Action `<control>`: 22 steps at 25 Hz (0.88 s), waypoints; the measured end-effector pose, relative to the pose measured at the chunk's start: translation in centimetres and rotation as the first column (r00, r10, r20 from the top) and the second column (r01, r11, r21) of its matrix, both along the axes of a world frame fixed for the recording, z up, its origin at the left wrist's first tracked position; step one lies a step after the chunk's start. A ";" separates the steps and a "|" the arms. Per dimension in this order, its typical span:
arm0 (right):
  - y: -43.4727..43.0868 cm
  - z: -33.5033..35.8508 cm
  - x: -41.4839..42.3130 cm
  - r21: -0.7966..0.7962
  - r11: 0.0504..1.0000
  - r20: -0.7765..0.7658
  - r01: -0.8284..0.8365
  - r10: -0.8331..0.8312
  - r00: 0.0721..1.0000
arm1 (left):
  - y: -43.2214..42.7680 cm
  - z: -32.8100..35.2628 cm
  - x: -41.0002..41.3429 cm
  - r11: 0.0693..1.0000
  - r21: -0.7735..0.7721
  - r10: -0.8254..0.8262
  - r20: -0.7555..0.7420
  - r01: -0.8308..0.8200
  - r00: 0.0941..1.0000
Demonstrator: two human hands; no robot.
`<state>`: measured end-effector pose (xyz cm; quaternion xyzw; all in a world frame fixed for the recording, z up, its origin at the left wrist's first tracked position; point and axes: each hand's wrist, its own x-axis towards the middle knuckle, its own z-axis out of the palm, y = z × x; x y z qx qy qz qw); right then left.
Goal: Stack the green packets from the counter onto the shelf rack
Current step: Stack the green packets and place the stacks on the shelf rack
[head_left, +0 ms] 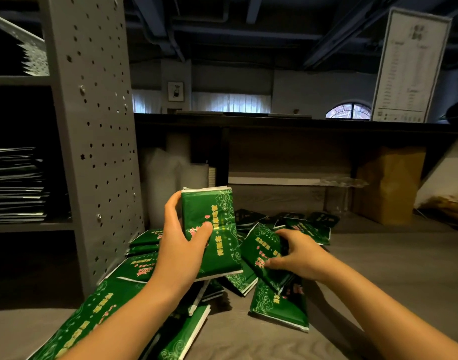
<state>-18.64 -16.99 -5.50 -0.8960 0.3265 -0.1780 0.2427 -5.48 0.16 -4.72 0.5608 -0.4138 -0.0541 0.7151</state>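
Note:
Several green packets with yellow and pink print lie scattered in a loose pile (280, 300) on the grey counter (378, 281). My left hand (182, 245) grips a small stack of green packets (217, 229), held upright above the pile, thumb across the front. My right hand (298, 255) grips another green packet (261, 249) lying tilted on the pile, just right of the held stack. The grey perforated shelf rack (98, 141) stands at the left, with a stack of packets (15, 185) on its middle shelf.
A dark raised ledge (300, 123) runs along the back of the counter, with a white printed sign (409, 66) standing on it. A brown paper bag (389, 183), a clear glass stand (342, 188) and white wrapped rolls (170, 178) sit beneath the ledge.

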 end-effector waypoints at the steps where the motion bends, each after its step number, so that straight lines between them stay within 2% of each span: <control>1: -0.1 0.1 -0.1 0.030 0.999 0.089 0.012 -0.014 0.996 | -0.1 0.0 0.0 1.000 0.000 0.003 -0.019 -0.003 1.000; 3: 0.2 0.5 -0.3 0.139 0.990 0.347 -0.004 -0.045 0.937 | -0.1 0.1 -0.1 1.000 -0.002 -0.001 -0.080 0.000 0.997; 5: 1.1 1.2 -0.3 0.280 0.954 0.603 -0.108 -0.087 0.793 | 0.0 0.4 -0.1 1.000 0.006 -0.022 -0.144 0.023 0.989; 7: 2.3 1.7 -0.2 0.363 0.899 0.738 -0.247 -0.115 0.665 | 0.0 0.5 -0.1 0.999 0.025 -0.042 -0.191 0.047 0.981; 9: 3.9 1.8 0.2 0.406 0.832 0.786 -0.378 -0.107 0.608 | 0.0 0.5 -0.2 0.996 0.047 -0.061 -0.226 0.074 0.972; 11: 5.6 1.5 0.9 0.403 0.789 0.796 -0.464 -0.053 0.602 | -0.1 0.3 -0.4 0.994 0.056 -0.084 -0.224 0.098 0.971; 17: 8.2 -0.6 2.6 0.231 0.876 0.773 -0.423 0.099 0.626 | -0.3 0.0 -1.8 0.981 -0.022 -0.192 -0.164 0.191 0.968; 19: 8.8 -1.1 2.8 0.187 0.872 0.764 -0.453 0.160 0.625 | -0.3 -0.2 -2.0 0.974 -0.031 -0.225 -0.143 0.223 0.964; 22: 9.1 -1.4 2.9 0.240 0.840 0.752 -0.487 0.156 0.641 | -0.5 -0.4 -1.9 0.975 0.014 -0.222 -0.060 0.223 0.973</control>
